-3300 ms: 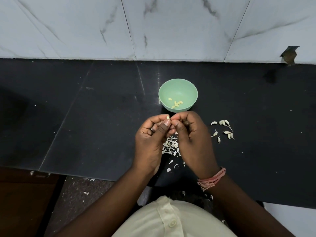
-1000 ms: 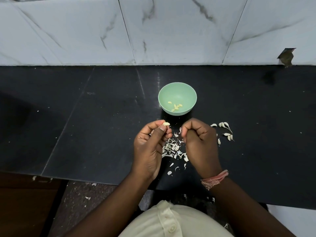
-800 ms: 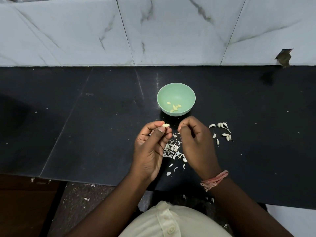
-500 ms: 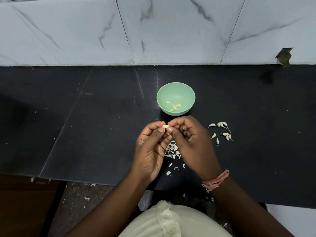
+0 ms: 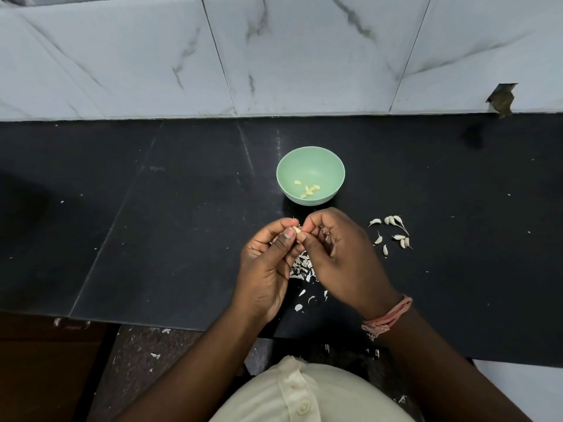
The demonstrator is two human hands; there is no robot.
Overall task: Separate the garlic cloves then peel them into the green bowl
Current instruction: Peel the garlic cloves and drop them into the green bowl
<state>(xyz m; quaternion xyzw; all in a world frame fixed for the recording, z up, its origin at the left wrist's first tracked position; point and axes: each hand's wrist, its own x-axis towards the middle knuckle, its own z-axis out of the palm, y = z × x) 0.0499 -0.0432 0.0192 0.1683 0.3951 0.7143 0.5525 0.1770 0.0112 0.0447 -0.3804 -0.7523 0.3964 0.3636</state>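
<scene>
Black counter (image 5: 182, 208) carries everything. Left hand (image 5: 268, 269) pinches one garlic clove (image 5: 296, 230); right hand (image 5: 338, 254) fingers nip its skin. Peel over the skin scraps (image 5: 301, 266) beneath the fingers. Right of them: about eight unpeeled cloves (image 5: 393, 233). Beyond them: green bowl (image 5: 310, 156), roughly six peeled cloves (image 5: 309, 189).

Round green plastic bowl (image 5: 310, 155) sits just ahead of fingertips (image 5: 300, 236); 8 unpeeled white garlic cloves (image 5: 391, 233) right, bare black stone counter (image 5: 152, 223) left.

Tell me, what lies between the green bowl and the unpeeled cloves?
Only bare black counter separates the green bowl from the unpeeled cloves, per the head view.
</scene>
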